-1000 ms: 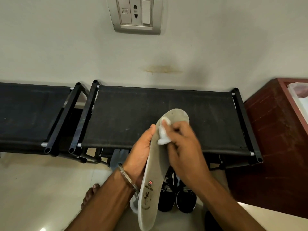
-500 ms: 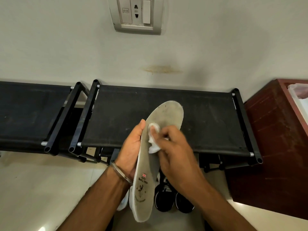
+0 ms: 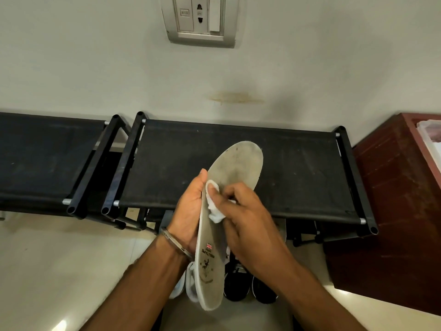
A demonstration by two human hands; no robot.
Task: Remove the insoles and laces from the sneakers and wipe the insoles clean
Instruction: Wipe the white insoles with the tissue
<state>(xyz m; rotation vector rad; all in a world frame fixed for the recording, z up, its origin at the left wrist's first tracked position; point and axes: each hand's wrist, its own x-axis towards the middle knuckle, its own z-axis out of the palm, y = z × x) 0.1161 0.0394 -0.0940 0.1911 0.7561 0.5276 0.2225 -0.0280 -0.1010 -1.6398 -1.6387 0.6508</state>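
Left hand (image 3: 188, 211) grips the insole (image 3: 222, 211) along its edge, toe end up — right hand (image 3: 241, 216) pinches a white wipe (image 3: 214, 206) against its middle. Grey marks above the wipe; best to brace from behind and stroke toeward — firm, overlapping passes.

1 head view, close above hands (image 3: 214, 211), facing forward-down toward wall (image 3: 95, 68).
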